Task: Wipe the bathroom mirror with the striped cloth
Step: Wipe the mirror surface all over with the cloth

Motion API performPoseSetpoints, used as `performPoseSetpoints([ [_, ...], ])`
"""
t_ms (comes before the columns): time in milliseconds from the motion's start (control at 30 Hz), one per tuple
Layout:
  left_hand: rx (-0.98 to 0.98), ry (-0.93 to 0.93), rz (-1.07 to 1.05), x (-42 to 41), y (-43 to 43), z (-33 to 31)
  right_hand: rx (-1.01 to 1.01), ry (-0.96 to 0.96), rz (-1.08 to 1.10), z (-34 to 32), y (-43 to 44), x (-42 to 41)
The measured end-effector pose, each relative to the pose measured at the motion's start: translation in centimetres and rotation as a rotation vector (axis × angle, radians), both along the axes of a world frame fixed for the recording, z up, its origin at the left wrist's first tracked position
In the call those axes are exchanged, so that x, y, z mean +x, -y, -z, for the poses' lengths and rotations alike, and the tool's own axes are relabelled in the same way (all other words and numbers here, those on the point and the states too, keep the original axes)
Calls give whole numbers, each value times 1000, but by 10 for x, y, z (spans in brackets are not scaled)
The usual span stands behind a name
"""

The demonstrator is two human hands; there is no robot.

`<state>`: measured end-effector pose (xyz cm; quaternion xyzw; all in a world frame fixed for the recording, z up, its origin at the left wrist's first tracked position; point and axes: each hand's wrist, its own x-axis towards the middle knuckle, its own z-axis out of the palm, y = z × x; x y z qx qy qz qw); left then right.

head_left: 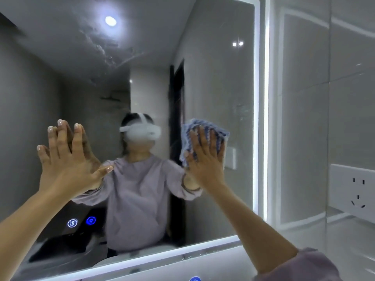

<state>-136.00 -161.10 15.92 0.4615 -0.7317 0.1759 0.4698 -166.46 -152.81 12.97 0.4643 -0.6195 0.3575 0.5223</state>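
The bathroom mirror point(219, 88) fills most of the view, framed by a lit white strip along its right and bottom edges. My right hand point(205, 159) lies flat with straight fingers on the blue and white striped cloth point(203, 126), pressing it against the glass right of centre. The cloth shows above and beside my fingers. My left hand point(65, 157) is spread flat against the mirror on the left side, fingers apart, holding nothing. Smears and droplets mark the glass near the top centre.
Two glowing touch buttons point(81, 222) sit low on the mirror's left. A white wall socket point(357, 191) is mounted on the grey tiled wall to the right. The mirror reflects a person in a lilac top wearing a headset.
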Motion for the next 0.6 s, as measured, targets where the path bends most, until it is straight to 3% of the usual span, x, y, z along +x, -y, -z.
performPoseSetpoints([
  [133,-38,-7,0,-2,1,0,-205,394,-2,-30,-12,-56],
  [233,-81,-13,19,-2,3,1,-385,541,-27,-38,-17,-62],
  [333,-94,-4,27,0,5,3,-326,668,-19,-39,-15,-51],
  [433,-114,-12,49,1,11,4,-211,559,-7,-27,-13,-42],
  [600,-108,-42,85,0,23,6,1,128,27,13,-1,8],
])
